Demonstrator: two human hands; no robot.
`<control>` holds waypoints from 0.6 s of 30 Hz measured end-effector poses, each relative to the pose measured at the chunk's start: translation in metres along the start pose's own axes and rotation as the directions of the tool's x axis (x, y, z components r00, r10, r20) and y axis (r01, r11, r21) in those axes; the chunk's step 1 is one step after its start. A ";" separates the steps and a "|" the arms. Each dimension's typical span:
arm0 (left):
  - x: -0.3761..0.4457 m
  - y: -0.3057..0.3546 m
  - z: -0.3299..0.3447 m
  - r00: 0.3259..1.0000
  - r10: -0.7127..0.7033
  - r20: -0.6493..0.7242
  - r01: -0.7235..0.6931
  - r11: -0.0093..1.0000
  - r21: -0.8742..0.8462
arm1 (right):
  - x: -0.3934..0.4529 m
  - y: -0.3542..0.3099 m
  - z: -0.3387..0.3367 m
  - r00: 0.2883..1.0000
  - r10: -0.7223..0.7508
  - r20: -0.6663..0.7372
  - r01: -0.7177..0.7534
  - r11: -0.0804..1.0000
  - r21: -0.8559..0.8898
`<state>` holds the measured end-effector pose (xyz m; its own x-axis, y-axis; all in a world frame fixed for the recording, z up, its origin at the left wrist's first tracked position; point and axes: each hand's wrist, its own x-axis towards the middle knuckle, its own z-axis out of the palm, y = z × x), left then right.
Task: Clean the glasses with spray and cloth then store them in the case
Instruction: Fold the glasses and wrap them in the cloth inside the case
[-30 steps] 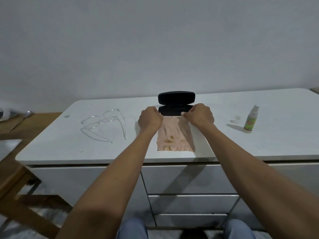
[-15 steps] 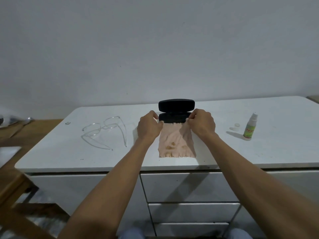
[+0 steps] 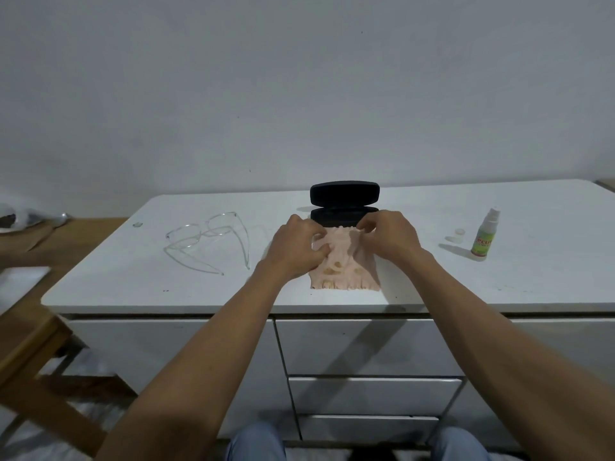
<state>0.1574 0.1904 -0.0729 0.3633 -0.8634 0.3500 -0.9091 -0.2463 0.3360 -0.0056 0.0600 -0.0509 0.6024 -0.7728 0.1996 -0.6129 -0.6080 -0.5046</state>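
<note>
Taking the black case as the landmark, the clear-framed glasses lie well to its left on the white cabinet top, temples unfolded, in the same spot as a second ago. Just in front of the case, the left hand has shifted inward: its fingers now curl into the peach cloth and bunch the fabric, where earlier it only pinched the cloth's upper left corner. The cloth itself is more crumpled and gathered toward its middle than before, its far edge touching the case's open lower half, its near edge still flat on the top. The right hand pinches the cloth's upper right edge, fingertips together on the fabric, close against the case. The case stays open, lid upright. Well to the right of it stand a small clear cap and, just beyond, the upright spray bottle, both unmoved.
</note>
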 end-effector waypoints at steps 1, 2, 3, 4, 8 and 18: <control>-0.001 0.000 0.001 1.000 0.024 0.013 -0.024 0.999 0.029 | 0.000 0.001 0.000 0.999 -0.024 0.049 0.024 1.000 -0.011; -0.002 -0.001 0.001 0.999 0.037 0.018 -0.037 0.998 0.051 | 0.000 0.002 0.000 0.996 -0.036 0.080 0.038 0.999 -0.018; -0.003 -0.001 0.001 0.999 0.039 0.015 -0.039 0.998 0.055 | 0.000 0.003 0.000 0.995 -0.046 0.094 0.047 0.999 -0.015; -0.004 0.000 0.001 0.999 0.037 0.010 -0.037 0.998 0.048 | 0.001 0.004 -0.001 0.994 -0.052 0.100 0.053 0.999 -0.006; -0.014 0.004 -0.008 0.997 0.065 0.031 -0.066 0.997 0.049 | -0.002 0.004 -0.010 0.981 -0.087 0.173 0.080 0.996 0.047; -0.043 -0.006 -0.016 0.977 0.080 0.198 -0.127 0.963 0.236 | -0.022 0.002 -0.024 0.895 -0.036 0.444 0.105 0.986 -0.131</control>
<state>0.1507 0.2360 -0.0754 0.2414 -0.9506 0.1954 -0.9701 -0.2314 0.0726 -0.0321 0.0715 -0.0360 0.7886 -0.5892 -0.1761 -0.6080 -0.7043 -0.3665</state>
